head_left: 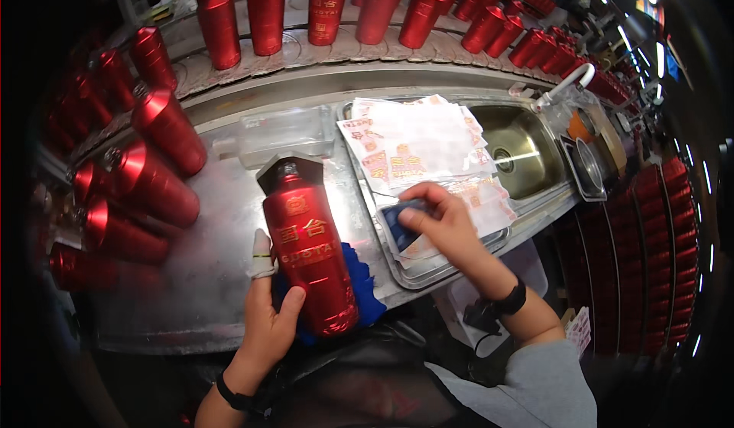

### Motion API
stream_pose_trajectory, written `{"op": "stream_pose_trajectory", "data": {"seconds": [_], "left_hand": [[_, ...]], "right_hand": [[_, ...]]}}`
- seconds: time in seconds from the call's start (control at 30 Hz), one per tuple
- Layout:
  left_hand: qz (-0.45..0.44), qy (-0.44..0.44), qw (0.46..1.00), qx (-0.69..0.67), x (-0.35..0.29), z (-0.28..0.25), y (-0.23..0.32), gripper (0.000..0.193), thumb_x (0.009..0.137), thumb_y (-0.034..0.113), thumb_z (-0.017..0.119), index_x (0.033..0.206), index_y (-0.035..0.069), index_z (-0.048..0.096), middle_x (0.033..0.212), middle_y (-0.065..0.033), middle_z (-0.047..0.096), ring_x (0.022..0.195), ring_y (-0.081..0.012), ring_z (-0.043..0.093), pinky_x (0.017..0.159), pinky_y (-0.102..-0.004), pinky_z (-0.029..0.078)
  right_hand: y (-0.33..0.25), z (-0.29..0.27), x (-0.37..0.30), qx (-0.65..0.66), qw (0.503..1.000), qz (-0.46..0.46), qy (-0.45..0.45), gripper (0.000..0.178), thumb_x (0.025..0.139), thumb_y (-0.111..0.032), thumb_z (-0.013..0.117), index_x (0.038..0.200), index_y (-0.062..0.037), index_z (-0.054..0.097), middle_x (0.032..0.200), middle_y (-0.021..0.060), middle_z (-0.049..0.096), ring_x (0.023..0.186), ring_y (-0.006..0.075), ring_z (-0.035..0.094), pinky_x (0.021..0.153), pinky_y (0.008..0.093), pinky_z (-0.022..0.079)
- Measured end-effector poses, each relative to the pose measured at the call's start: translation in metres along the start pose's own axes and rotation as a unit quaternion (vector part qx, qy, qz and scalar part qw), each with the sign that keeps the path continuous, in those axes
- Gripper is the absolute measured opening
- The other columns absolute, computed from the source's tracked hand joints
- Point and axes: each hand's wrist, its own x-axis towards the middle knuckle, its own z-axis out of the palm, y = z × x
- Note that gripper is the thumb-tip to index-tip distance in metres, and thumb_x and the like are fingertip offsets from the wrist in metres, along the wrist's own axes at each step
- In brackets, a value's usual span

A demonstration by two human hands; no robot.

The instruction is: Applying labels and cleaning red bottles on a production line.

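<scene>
A glossy red bottle (pixel 310 252) with gold characters stands tilted in front of me, on a blue cloth (pixel 359 279) at the worktop's near edge. My left hand (pixel 271 313) is closed around its lower left side, thumb in front; one finger wears a white cover. A dark grey angular piece (pixel 289 170) shows behind the bottle's neck. My right hand (pixel 443 218) is over a small container with a dark blue pad (pixel 399 225), its fingers curled toward the thumb; whatever they pinch is hidden. Printed label sheets (pixel 420 141) lie beside it on a metal tray (pixel 417 279).
More red bottles (pixel 167 130) stand along the left, and others (pixel 382 11) line a curved conveyor (pixel 290 59) at the back. Right of the labels is a steel sink (pixel 527 179) with a white faucet (pixel 569 80). A clear plastic box (pixel 287 130) sits behind the held bottle.
</scene>
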Motion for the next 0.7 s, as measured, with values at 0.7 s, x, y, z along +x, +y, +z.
{"op": "stream_pose_trajectory", "data": {"seconds": [0.7], "left_hand": [[-0.047, 0.011, 0.996, -0.071, 0.004, 0.012, 0.006, 0.081, 0.099, 0.039, 0.055, 0.156, -0.002, 0.015, 0.144, -0.0185, 0.047, 0.129, -0.0250, 0.050, 0.109, -0.0371, 0.038]], "right_hand": [[0.031, -0.039, 0.054, -0.515, 0.837, -0.145, -0.117, 0.012, 0.081, -0.016, 0.070, 0.090, -0.0071, 0.069, 0.093, 0.0097, 0.063, 0.083, 0.0308, 0.065, 0.072, 0.0401, 0.052]]}}
